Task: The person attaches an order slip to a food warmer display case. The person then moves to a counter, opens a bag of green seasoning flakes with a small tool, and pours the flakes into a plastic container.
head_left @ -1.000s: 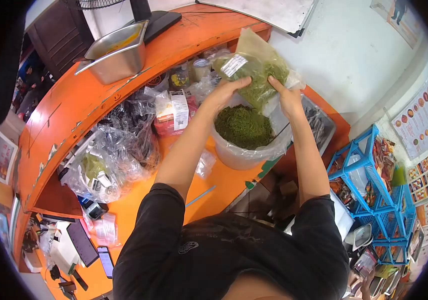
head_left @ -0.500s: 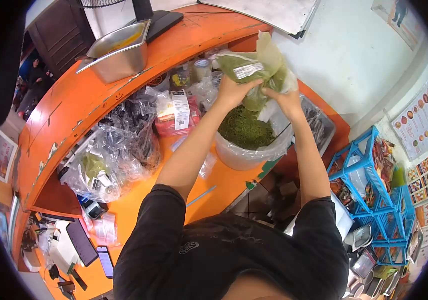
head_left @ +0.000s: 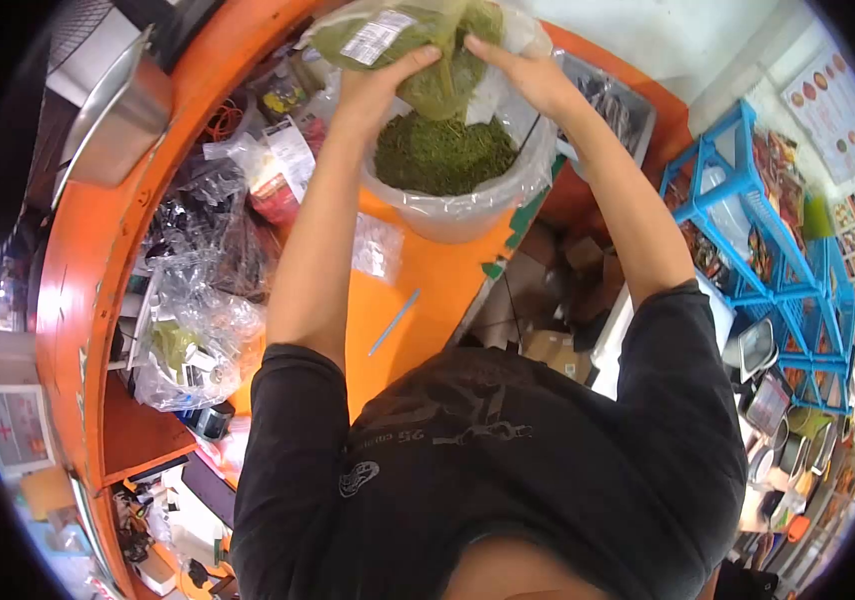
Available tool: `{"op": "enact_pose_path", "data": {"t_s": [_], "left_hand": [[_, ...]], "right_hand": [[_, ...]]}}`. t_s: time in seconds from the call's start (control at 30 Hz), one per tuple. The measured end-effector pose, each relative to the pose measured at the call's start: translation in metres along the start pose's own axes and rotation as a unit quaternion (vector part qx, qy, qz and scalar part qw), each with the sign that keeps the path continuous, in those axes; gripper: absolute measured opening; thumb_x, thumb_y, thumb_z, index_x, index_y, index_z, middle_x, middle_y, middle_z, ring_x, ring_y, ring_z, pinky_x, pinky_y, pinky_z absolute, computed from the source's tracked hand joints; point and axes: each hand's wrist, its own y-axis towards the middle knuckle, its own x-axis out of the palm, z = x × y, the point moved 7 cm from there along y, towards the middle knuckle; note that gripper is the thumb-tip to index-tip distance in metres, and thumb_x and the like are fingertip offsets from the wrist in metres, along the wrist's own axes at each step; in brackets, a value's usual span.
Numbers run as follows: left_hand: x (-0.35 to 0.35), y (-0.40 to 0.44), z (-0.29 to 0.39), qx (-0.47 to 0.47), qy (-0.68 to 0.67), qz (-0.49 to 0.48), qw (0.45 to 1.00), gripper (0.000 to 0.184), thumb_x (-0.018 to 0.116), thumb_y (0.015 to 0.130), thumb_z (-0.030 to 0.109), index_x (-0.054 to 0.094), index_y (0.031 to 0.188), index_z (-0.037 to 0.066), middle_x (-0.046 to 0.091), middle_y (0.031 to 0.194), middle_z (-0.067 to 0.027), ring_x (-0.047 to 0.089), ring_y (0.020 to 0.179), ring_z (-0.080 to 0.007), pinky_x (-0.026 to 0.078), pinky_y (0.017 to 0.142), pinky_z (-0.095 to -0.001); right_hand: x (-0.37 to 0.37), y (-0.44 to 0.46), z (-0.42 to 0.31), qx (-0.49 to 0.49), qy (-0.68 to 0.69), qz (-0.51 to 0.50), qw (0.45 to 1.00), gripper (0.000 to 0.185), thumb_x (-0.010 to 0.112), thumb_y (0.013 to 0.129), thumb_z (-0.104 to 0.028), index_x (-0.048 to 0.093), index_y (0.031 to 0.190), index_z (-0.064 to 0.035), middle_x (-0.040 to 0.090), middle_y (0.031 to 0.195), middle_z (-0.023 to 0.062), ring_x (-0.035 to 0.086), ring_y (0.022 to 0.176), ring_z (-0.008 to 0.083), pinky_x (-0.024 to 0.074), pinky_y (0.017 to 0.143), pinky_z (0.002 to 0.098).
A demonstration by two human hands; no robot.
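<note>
Both hands hold a clear plastic bag of green dried herb (head_left: pixel 453 85) with a white printed label, over a bucket. My left hand (head_left: pixel 383 88) grips its left side, thumb pressed on the plastic below the label. My right hand (head_left: pixel 533 78) pinches the bag from the right, thumb near its middle. Most of the fingers are hidden behind the bag. Beneath it stands a white bucket (head_left: pixel 453 222) lined with clear plastic. Loose, dark green chopped herb (head_left: pixel 443 160) lies inside the bucket.
A blue stick-like item (head_left: pixel 394 322) lies on the orange table (head_left: pixel 428 270). Crumpled plastic bags (head_left: pixel 203 300) fill the left side beneath the curved orange counter, which bears a metal pan (head_left: pixel 128 115). Blue stacked baskets (head_left: pixel 748 240) stand right; a grey tray (head_left: pixel 613 100) sits behind the bucket.
My view has tilted, so the bucket and hands appear higher and further left. Both hands still hold the bag over the bucket.
</note>
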Motion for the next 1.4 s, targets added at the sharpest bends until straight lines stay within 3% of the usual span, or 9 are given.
{"op": "enact_pose_path", "data": {"t_s": [0.3, 0.4, 0.5, 0.67, 0.77, 0.93, 1.1, 1.27, 1.4], "left_hand": [[-0.006, 0.001, -0.033, -0.121, -0.187, -0.035, 0.974, 0.030, 0.059, 0.083, 0.014, 0.057, 0.109, 0.000, 0.062, 0.103, -0.0088, 0.058, 0.097, -0.0222, 0.044, 0.086, -0.0339], [0.008, -0.007, -0.020, -0.156, -0.184, -0.001, 0.970, 0.026, 0.053, 0.085, 0.018, 0.061, 0.103, 0.002, 0.064, 0.096, -0.0093, 0.059, 0.094, -0.0267, 0.044, 0.084, -0.0365], [-0.001, 0.003, -0.007, -0.079, -0.207, -0.063, 0.973, 0.033, 0.057, 0.082, 0.017, 0.058, 0.109, -0.003, 0.063, 0.104, -0.0109, 0.058, 0.098, -0.0226, 0.044, 0.088, -0.0346], [0.002, 0.008, -0.001, -0.110, -0.133, -0.005, 0.985, 0.040, 0.062, 0.079, 0.020, 0.056, 0.111, -0.003, 0.061, 0.107, -0.0129, 0.058, 0.099, -0.0241, 0.043, 0.090, -0.0354], [-0.004, -0.001, 0.012, -0.061, -0.122, 0.011, 0.991, 0.030, 0.061, 0.080, 0.013, 0.058, 0.106, -0.002, 0.062, 0.102, -0.0104, 0.059, 0.098, -0.0211, 0.047, 0.086, -0.0358], [-0.014, 0.001, -0.023, -0.052, -0.081, 0.024, 0.995, 0.039, 0.069, 0.073, 0.015, 0.058, 0.107, 0.000, 0.063, 0.101, -0.0083, 0.060, 0.091, -0.0185, 0.046, 0.083, -0.0307], [-0.008, -0.002, 0.014, -0.044, -0.059, -0.004, 0.997, 0.035, 0.060, 0.079, 0.012, 0.057, 0.110, -0.003, 0.059, 0.112, -0.0094, 0.055, 0.105, -0.0205, 0.044, 0.090, -0.0347], [-0.017, -0.013, -0.021, 0.026, -0.159, 0.107, 0.981, 0.034, 0.067, 0.073, 0.018, 0.062, 0.101, -0.001, 0.065, 0.094, -0.0066, 0.060, 0.087, -0.0176, 0.046, 0.078, -0.0312], [-0.017, -0.026, -0.040, -0.214, -0.128, 0.027, 0.968, 0.038, 0.063, 0.075, 0.014, 0.057, 0.109, -0.001, 0.059, 0.111, -0.0080, 0.055, 0.100, -0.0164, 0.043, 0.086, -0.0315]], "right_hand": [[-0.003, -0.006, -0.001, 0.056, 0.048, -0.037, 0.997, 0.041, 0.061, 0.086, -0.022, 0.052, 0.120, 0.0000, 0.060, 0.112, 0.0052, 0.054, 0.102, 0.0153, 0.0419, 0.090, 0.0289], [0.004, -0.001, -0.023, -0.135, -0.080, -0.028, 0.987, 0.043, 0.061, 0.086, -0.022, 0.052, 0.121, -0.0007, 0.059, 0.111, 0.0058, 0.054, 0.102, 0.0163, 0.0413, 0.090, 0.0295], [0.005, -0.006, -0.033, -0.051, 0.146, -0.060, 0.986, 0.049, 0.062, 0.085, -0.023, 0.048, 0.126, -0.0005, 0.058, 0.114, 0.0095, 0.053, 0.105, 0.0200, 0.0393, 0.093, 0.0311], [0.013, -0.003, 0.008, 0.060, 0.101, -0.096, 0.988, 0.062, 0.060, 0.086, -0.033, 0.036, 0.136, -0.0043, 0.029, 0.142, 0.0078, 0.026, 0.130, 0.0209, 0.0194, 0.107, 0.0337], [-0.001, -0.007, 0.010, -0.035, 0.186, -0.022, 0.982, 0.048, 0.059, 0.086, -0.023, 0.046, 0.126, 0.0008, 0.052, 0.123, 0.0050, 0.045, 0.116, 0.0158, 0.0311, 0.100, 0.0306], [0.010, -0.012, 0.020, -0.041, -0.002, -0.001, 0.999, 0.052, 0.066, 0.081, -0.029, 0.050, 0.122, -0.0016, 0.045, 0.128, 0.0101, 0.042, 0.118, 0.0211, 0.0297, 0.101, 0.0317], [0.010, -0.017, 0.015, 0.014, 0.097, 0.002, 0.995, 0.053, 0.063, 0.082, -0.028, 0.045, 0.125, -0.0015, 0.043, 0.127, 0.0111, 0.036, 0.122, 0.0203, 0.0258, 0.103, 0.0320], [0.013, -0.010, 0.025, -0.053, 0.051, 0.000, 0.997, 0.055, 0.063, 0.082, -0.030, 0.044, 0.126, -0.0019, 0.043, 0.129, 0.0095, 0.039, 0.120, 0.0210, 0.0293, 0.101, 0.0350], [0.015, -0.035, 0.029, 0.095, 0.022, 0.025, 0.995, 0.058, 0.063, 0.083, -0.030, 0.042, 0.129, -0.0014, 0.043, 0.129, 0.0092, 0.038, 0.121, 0.0191, 0.0279, 0.102, 0.0330]]}}
